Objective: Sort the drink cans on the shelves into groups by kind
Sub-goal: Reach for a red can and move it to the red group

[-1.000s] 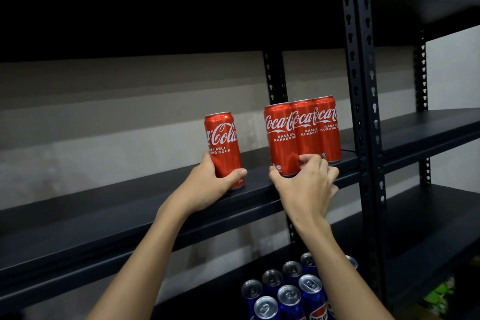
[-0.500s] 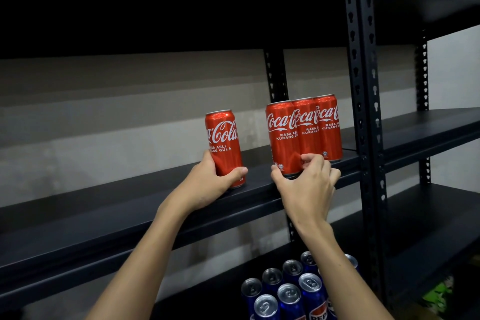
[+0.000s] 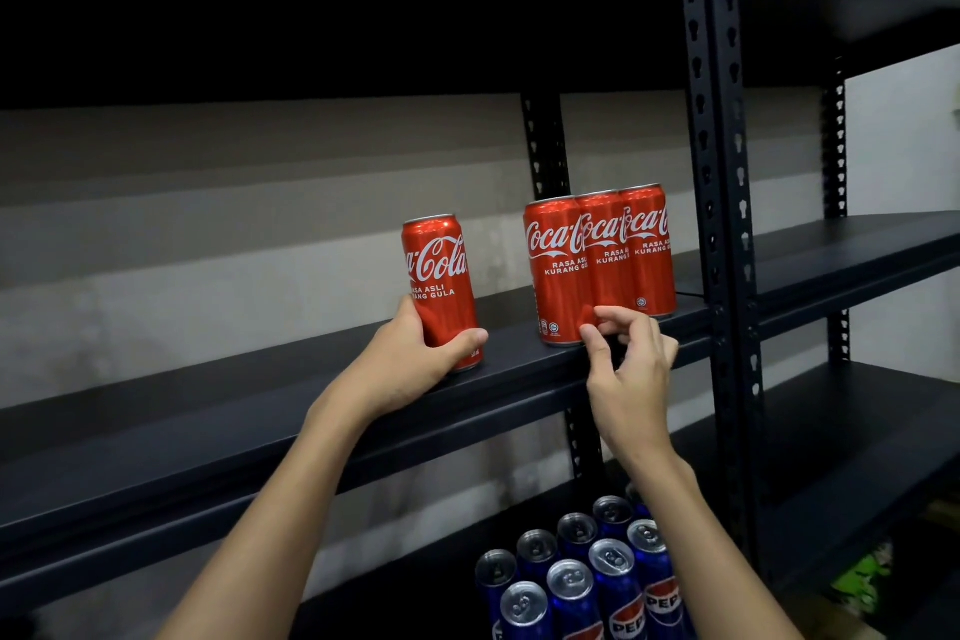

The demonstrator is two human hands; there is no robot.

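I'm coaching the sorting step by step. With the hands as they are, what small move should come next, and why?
Probably slide the lone red can, held by the left hand, rightward along the shelf until it meets the row of three red cans. It is the same kind, stands apart, and the right hand only fingers the row's base.

A single can [image 3: 441,288] is stood on the middle shelf [image 3: 208,437], with a row of three cans [image 3: 597,265] set at its 3 o'clock, apart from it. A cluster of cans [image 3: 582,582] is placed on the shelf below, at 5 o'clock.
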